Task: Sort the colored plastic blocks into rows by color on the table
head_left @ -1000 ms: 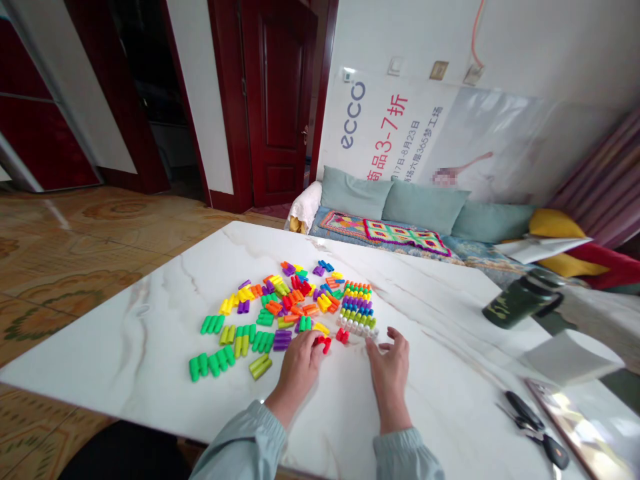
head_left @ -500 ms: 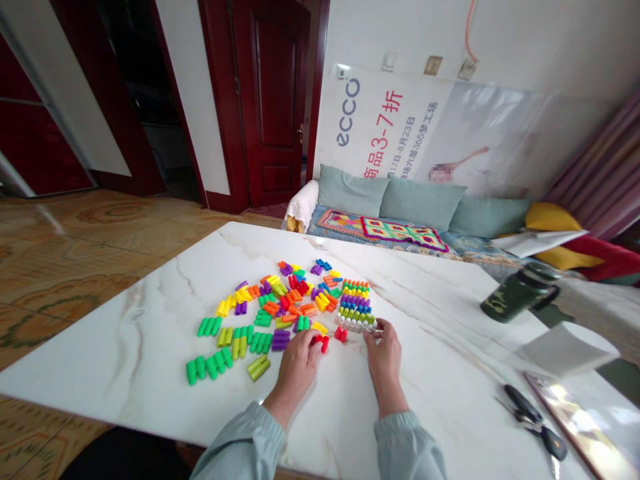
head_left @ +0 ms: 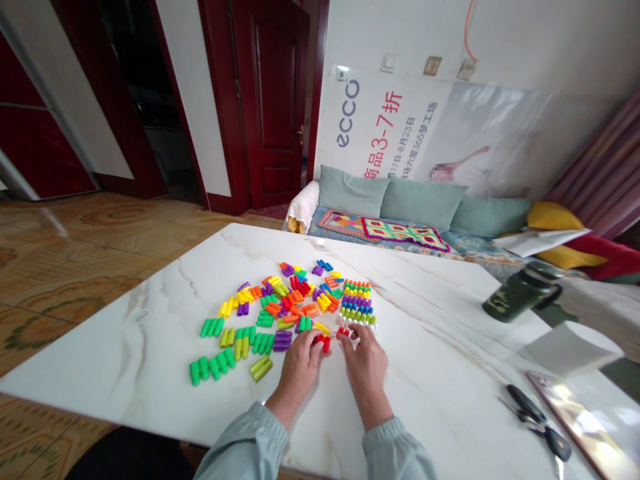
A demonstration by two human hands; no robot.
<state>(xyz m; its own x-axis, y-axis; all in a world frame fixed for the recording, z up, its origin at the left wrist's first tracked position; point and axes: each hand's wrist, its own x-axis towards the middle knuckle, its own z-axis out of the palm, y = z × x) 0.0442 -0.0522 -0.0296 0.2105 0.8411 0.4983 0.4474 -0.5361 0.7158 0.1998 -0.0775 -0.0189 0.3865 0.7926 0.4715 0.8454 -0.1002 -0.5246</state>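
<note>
My left hand (head_left: 300, 363) is closed, its thumb and fingers pinching a red double-tube plastic block (head_left: 325, 344) just above the table. My right hand (head_left: 367, 360) has its thumb and fingertips closed around another small red block (head_left: 343, 331), partly hidden by the fingers. Just beyond the right hand stands a neat stack of rows (head_left: 357, 302), orange, yellow, purple, blue, lime and white from far to near. Left of my hands, loose tube blocks are scattered, among them green ones (head_left: 213, 365), a purple one (head_left: 283, 341) and a lime one (head_left: 261, 367).
The blocks lie on a white marbled table (head_left: 165, 373). At the right are a dark green mug (head_left: 520, 293), a white paper piece (head_left: 570, 348), keys (head_left: 537, 420) and a phone-like flat object (head_left: 580, 420). A sofa with cushions (head_left: 425, 203) stands behind the table.
My right hand has moved left from the near corner of the stacked rows to the small red block and closed on it. My left hand keeps its red block in nearly the same place.
</note>
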